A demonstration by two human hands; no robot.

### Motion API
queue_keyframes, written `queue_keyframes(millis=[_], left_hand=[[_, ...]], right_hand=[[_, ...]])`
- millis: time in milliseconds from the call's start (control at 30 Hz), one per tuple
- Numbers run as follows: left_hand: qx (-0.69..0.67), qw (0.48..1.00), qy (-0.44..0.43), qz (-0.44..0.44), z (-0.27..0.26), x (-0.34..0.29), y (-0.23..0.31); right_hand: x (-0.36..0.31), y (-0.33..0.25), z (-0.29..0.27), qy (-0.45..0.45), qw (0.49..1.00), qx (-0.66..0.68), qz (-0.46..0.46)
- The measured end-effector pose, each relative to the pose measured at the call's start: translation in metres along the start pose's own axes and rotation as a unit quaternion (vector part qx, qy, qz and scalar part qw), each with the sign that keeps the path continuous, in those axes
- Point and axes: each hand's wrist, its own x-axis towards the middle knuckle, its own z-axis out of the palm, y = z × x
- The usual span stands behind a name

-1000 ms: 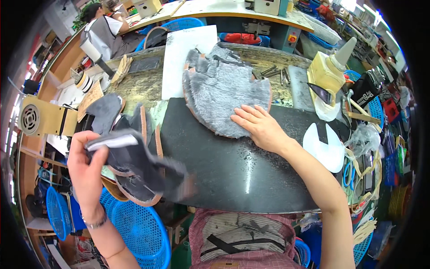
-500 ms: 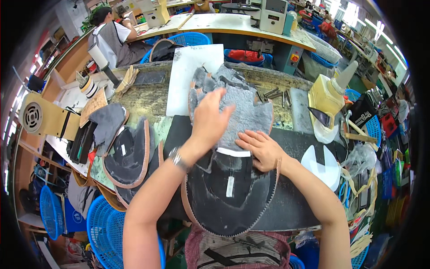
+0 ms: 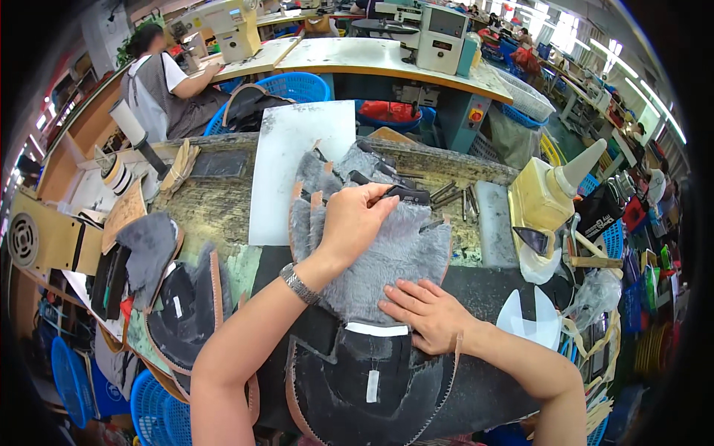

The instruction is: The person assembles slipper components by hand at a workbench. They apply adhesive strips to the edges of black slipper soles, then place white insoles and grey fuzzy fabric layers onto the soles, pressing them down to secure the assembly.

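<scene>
At a crowded workbench, the left hand (image 3: 355,219) pinches a dark tool (image 3: 405,195) over grey fur lining (image 3: 387,256). The right hand (image 3: 425,312) lies flat, open, on the lining's near edge, touching a black shoe upper (image 3: 357,386) with small white rectangular labels.

Workshop: worn workbench (image 3: 216,208), long pale table (image 3: 387,63) behind with sewing machine (image 3: 223,26), blue baskets (image 3: 297,85), person seated (image 3: 160,82) far left, bright ceiling strip lights (image 3: 628,78) right.
</scene>
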Motion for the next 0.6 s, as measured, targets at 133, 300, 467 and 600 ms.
queue_keyframes(millis=[133, 300, 467, 600], left_hand=[[0.034, 0.999, 0.019, 0.022, -0.001, -0.002, -0.001], [0.038, 0.998, 0.034, 0.025, 0.003, -0.001, 0.000], [0.291, 0.935, 0.161, 0.122, -0.012, 0.036, -0.013], [0.431, 0.836, 0.231, 0.249, -0.057, 0.050, -0.030]], right_hand=[[0.004, -0.003, -0.002, -0.002, 1.000, 0.004, 0.000], [0.004, -0.002, -0.002, 0.005, 1.000, 0.007, -0.003], [0.000, 0.007, 0.004, 0.116, 0.991, -0.009, 0.060], [-0.038, -0.016, -0.001, 0.194, 0.962, -0.012, 0.191]])
